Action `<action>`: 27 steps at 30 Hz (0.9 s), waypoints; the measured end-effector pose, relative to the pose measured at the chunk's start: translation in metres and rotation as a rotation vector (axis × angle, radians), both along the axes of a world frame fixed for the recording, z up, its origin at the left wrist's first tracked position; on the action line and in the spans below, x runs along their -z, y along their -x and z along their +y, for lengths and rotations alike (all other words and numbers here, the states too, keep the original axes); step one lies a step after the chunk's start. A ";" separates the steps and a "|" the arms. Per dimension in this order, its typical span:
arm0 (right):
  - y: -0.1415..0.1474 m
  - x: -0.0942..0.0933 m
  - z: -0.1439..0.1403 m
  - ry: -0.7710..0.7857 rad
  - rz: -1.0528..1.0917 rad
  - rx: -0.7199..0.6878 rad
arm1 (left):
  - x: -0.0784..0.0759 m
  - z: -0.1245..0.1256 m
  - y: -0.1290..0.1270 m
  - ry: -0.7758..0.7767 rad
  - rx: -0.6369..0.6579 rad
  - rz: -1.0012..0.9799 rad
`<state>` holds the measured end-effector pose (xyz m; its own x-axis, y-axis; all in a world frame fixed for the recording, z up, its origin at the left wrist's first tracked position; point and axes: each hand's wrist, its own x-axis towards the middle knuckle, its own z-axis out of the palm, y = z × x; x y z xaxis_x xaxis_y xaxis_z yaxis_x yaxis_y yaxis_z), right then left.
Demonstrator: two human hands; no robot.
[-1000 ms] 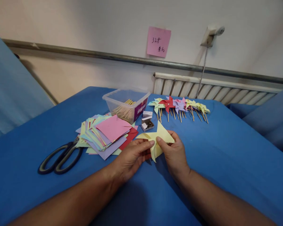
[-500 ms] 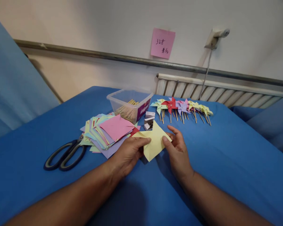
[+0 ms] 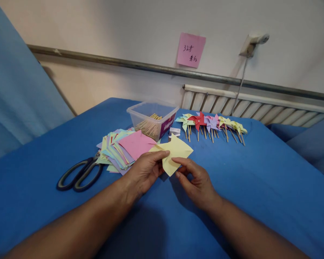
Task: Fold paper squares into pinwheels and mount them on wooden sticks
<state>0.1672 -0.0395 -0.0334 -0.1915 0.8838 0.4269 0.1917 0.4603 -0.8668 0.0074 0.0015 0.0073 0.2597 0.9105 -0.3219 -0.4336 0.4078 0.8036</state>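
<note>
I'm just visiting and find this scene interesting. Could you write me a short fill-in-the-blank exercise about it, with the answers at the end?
1. The left hand holds folded paper that is pale ____ in colour.
2. As seen in the picture, the handles of the scissors lie to the ____ of the paper stack.
3. The clear plastic box contains wooden ____.
4. The handwritten note on the wall is ____ in colour.

Missing words: yellow; left; sticks; pink.

Dim light, soft shadows across blue cloth (image 3: 259,176), stretched edges
</note>
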 end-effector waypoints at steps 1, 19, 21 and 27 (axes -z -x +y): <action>0.000 0.000 0.000 -0.003 -0.005 0.004 | 0.000 -0.001 -0.001 -0.006 0.002 -0.001; 0.004 -0.003 0.012 0.430 0.389 0.206 | 0.010 -0.008 -0.012 -0.101 0.059 0.198; 0.004 -0.003 0.013 0.429 0.369 0.208 | 0.009 -0.008 -0.012 -0.109 0.068 0.201; 0.002 -0.002 0.013 0.420 0.296 0.223 | 0.009 -0.009 -0.011 -0.123 0.080 0.239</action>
